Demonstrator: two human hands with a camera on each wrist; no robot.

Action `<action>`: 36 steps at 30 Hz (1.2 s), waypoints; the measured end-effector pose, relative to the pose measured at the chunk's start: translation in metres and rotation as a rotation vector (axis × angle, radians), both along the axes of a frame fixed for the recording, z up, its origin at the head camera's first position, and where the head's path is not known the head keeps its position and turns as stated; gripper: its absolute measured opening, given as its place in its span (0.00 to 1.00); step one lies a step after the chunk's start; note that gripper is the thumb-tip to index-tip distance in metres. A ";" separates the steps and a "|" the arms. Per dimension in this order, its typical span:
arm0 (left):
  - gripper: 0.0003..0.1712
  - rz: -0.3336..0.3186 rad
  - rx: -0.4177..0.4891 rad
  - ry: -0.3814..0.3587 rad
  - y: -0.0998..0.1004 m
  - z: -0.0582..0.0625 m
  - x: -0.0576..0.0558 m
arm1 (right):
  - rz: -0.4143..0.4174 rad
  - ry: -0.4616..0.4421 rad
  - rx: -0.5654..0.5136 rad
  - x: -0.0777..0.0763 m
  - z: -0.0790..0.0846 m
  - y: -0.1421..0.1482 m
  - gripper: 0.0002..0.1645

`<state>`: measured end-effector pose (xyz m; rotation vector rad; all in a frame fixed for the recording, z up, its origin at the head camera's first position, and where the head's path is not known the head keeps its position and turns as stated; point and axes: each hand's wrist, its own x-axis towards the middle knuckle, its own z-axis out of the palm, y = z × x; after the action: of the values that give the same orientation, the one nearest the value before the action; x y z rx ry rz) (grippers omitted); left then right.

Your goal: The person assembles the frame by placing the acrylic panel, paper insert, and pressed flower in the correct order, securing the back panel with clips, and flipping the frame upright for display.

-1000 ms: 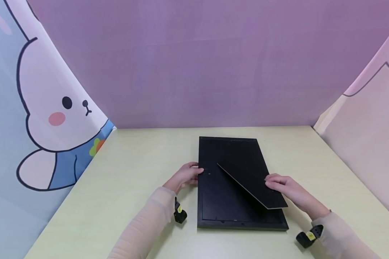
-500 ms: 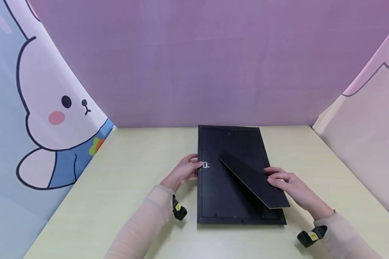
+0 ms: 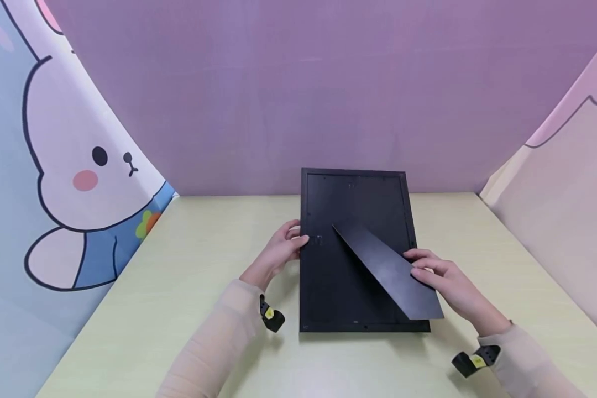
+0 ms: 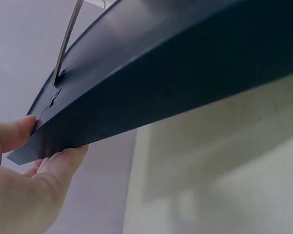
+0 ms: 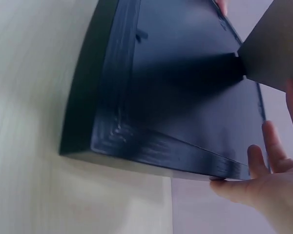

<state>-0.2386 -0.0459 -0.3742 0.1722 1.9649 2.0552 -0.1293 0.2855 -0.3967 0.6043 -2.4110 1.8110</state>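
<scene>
A black picture frame (image 3: 328, 287) is tilted with its back towards me and its far edge raised. Its easel stand (image 3: 388, 271) sticks out from the backing at a slant. My left hand (image 3: 277, 251) grips the frame's left edge, thumb on the back; in the left wrist view the fingers (image 4: 63, 165) lie beneath that edge. On the other side, my right hand (image 3: 448, 284) holds the right edge next to the stand. The right wrist view has fingertips (image 5: 234, 190) at the frame's edge and one digit against the stand. The frame's front is hidden.
The pale tabletop (image 3: 219, 237) surrounds the frame. A purple panel (image 3: 298, 99) rises behind it. On the left stands a panel with a cartoon rabbit (image 3: 89, 138), and on the right a pink and cream panel (image 3: 567, 210).
Both hands have tipped the picture frame up from lying nearly flat. Its far edge has risen and its near edge has shifted slightly away. The stand remains folded out.
</scene>
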 end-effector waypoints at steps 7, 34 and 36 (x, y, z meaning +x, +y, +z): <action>0.31 0.003 0.063 0.050 -0.003 0.011 0.001 | 0.044 0.040 -0.056 -0.001 0.001 -0.005 0.08; 0.31 -0.078 0.109 0.390 -0.017 0.020 -0.005 | 0.015 0.041 -0.020 0.004 0.004 -0.020 0.07; 0.31 -0.071 0.116 0.415 -0.017 0.020 -0.005 | 0.006 0.046 -0.014 0.005 0.004 -0.022 0.06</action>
<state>-0.2437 -0.0628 -0.3547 0.7351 2.0209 2.2245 -0.1245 0.2636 -0.3930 0.6448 -2.3676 1.7949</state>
